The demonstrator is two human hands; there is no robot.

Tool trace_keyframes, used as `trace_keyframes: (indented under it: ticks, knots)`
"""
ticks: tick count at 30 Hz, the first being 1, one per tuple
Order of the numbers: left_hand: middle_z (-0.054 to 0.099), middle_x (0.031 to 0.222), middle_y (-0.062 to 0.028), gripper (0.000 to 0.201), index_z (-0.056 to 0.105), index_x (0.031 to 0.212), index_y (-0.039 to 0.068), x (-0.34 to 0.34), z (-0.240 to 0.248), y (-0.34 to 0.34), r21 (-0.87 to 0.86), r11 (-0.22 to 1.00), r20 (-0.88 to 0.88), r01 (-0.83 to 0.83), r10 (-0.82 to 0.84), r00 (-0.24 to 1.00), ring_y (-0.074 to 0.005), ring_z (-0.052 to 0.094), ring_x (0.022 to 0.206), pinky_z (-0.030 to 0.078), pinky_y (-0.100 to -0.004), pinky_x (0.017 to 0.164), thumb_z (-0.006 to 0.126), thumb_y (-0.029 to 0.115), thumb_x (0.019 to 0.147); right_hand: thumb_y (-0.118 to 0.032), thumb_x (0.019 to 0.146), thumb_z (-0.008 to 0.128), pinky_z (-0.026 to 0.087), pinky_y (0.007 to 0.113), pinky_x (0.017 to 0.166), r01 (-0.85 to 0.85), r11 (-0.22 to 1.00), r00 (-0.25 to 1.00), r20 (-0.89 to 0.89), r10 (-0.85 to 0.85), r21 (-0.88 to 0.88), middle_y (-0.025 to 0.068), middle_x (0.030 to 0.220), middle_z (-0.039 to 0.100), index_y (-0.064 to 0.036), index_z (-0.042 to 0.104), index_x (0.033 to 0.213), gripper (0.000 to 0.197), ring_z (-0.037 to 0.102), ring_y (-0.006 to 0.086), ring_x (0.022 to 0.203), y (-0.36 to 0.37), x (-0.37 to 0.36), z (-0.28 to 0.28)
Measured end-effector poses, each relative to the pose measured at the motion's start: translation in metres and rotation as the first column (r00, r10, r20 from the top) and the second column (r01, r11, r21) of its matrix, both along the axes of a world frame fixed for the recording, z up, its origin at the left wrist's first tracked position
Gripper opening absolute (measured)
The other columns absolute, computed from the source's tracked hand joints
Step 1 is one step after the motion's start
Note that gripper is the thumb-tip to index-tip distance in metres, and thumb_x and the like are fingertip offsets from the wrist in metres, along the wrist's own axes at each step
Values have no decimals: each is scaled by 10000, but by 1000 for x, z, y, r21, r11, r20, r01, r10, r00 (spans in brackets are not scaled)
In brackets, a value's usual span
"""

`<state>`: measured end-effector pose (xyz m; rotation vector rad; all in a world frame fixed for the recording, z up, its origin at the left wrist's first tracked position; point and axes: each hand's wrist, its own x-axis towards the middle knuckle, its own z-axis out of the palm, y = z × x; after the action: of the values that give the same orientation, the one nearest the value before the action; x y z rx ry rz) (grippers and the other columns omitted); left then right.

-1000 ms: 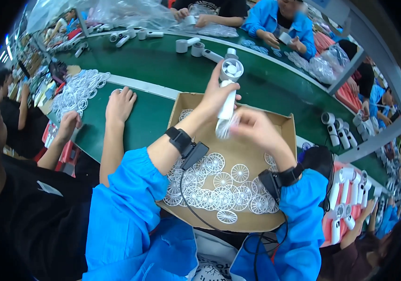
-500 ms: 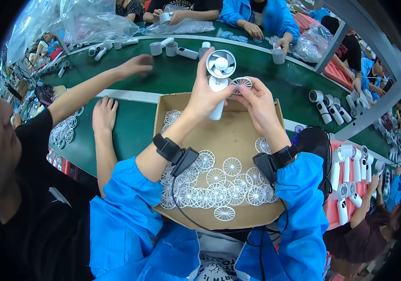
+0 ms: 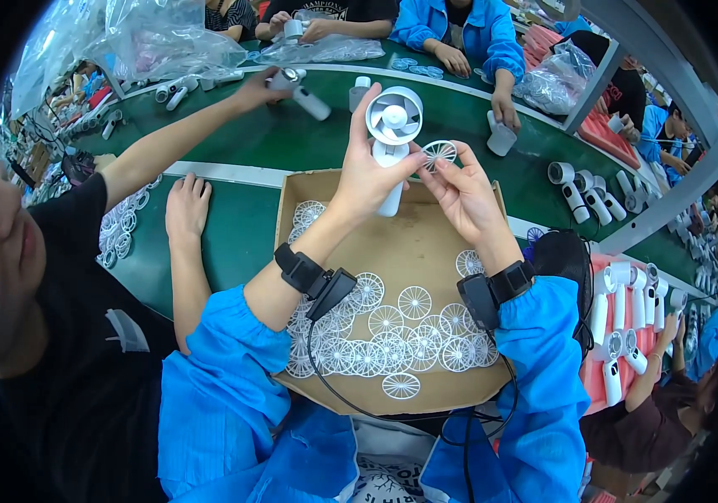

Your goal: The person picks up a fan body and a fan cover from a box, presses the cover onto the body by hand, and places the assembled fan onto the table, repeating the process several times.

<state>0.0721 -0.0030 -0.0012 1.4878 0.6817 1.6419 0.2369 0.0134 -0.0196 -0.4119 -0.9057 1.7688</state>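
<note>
My left hand (image 3: 369, 172) is closed round a white handheld fan (image 3: 389, 194), whose round head faces up with its blades bare. Just right of the fan head, my right hand (image 3: 465, 186) pinches a white spoked fan grille (image 3: 439, 156) by its edge. The left thumb tip is close to that grille; whether it touches cannot be told. Below both hands is an open cardboard box (image 3: 413, 239). Many loose white grilles (image 3: 392, 348) lie overlapping in its near part, with a few along its sides.
A green conveyor belt (image 3: 208, 138) crosses beyond the box, with fan bodies (image 3: 581, 189) at right. A co-worker's arm (image 3: 179, 138) reaches over it from the left. Pink trays (image 3: 598, 377) of fans stand at right, beside a grey metal post (image 3: 669, 189). Cables hang from my wrist straps.
My right hand has drawn the grille slightly right and turned it more face-on. The co-worker at left has picked up a fan body from the belt. My left hand has barely moved.
</note>
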Motion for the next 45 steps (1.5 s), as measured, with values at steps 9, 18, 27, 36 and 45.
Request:
trace_keyframes:
  ticks: [9, 18, 27, 36, 45]
  knots:
    - [505, 1161, -117, 934, 122, 1454, 144, -4, -2, 4, 61, 998, -20, 4, -2, 1000, -147, 617, 840, 539, -243, 552, 712, 0, 745, -32, 944, 471, 505, 392, 962, -84, 995, 995, 56, 87, -55, 166, 1153, 553, -2, 432, 1180, 242, 594, 269, 1060, -6, -2, 11]
    - [516, 1171, -102, 892, 174, 1448, 141, -8, -1, 4, 44, 999, 14, 17, -18, 1000, -157, 613, 887, 547, -290, 710, 701, -7, 744, -197, 967, 451, 475, 436, 974, -205, 974, 976, 55, 211, -96, 227, 1230, 522, 63, 430, 1263, 394, 552, 361, 1119, -5, 5, 11]
    - [575, 1016, -107, 877, 149, 1434, 172, -14, -5, 5, -225, 965, 102, 134, -114, 988, -153, 632, 740, 536, -257, 476, 704, 26, 769, -229, 956, 468, 485, 418, 955, -232, 968, 972, 11, 234, -95, 220, 1214, 536, 89, 404, 1277, 457, 572, 350, 1082, -8, 4, 11]
    - [595, 965, -108, 743, 177, 1434, 207, 8, -22, -1, -397, 917, -4, 37, -42, 999, -147, 612, 657, 528, -279, 465, 613, 60, 851, -177, 769, 711, 513, 326, 815, 30, 476, 358, 436, -826, 879, 135, 1110, 602, -36, 638, 1062, 334, 599, 229, 1005, -13, -1, 17]
    - [587, 1022, -119, 674, 174, 1449, 226, 27, -27, -13, -376, 926, -155, 16, -81, 985, -163, 619, 663, 521, -301, 462, 523, 61, 896, -137, 677, 757, 503, 358, 798, -149, 104, 74, 116, -990, 983, 130, 1041, 591, -63, 671, 992, 334, 582, 287, 953, -15, -4, 17]
